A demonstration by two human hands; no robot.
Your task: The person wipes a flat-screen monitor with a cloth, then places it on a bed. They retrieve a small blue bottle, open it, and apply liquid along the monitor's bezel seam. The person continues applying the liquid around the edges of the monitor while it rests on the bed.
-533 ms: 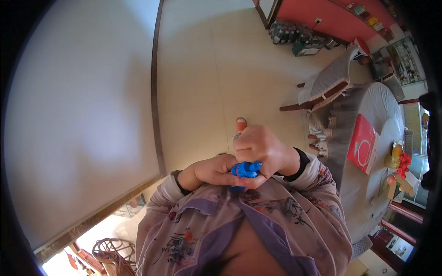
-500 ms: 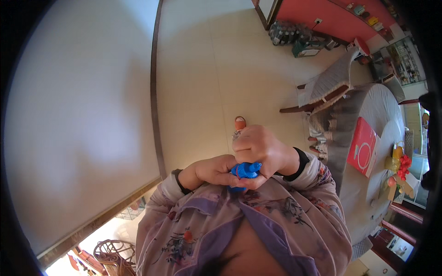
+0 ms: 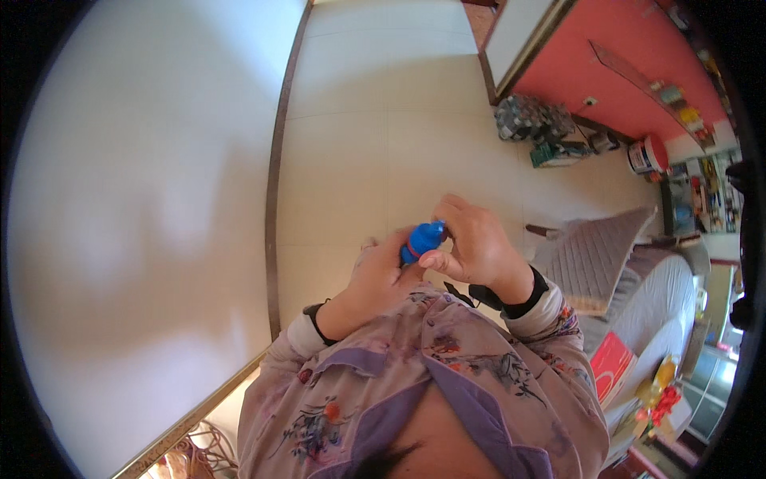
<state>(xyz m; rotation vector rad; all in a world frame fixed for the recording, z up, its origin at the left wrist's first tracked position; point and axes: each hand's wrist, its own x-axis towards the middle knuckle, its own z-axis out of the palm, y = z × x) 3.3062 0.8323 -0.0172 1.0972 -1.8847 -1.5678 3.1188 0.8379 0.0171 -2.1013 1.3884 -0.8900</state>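
Observation:
A small blue plastic bottle (image 3: 423, 239) with a narrow nozzle and a thin pinkish ring is held in front of my chest. Its nozzle points up and to the right. My left hand (image 3: 373, 275) is closed round its lower part, which the fingers mostly hide. My right hand (image 3: 480, 249) is curled at the nozzle end, with its thumb by the pink ring and the forefinger behind the tip. What the other right fingers touch is hidden.
At left stands a large white panel (image 3: 159, 199). A quilted grey chair (image 3: 594, 255) is at right, before a covered table (image 3: 662, 299) with a red box (image 3: 612, 363). Wrapped bottles (image 3: 531, 120) and a white bucket (image 3: 646, 156) are by the red wall.
Both hands have moved forward, away from my chest, with the blue bottle. My right hand has turned and its fingers have loosened from a fist. The view has shifted, showing more of the red wall.

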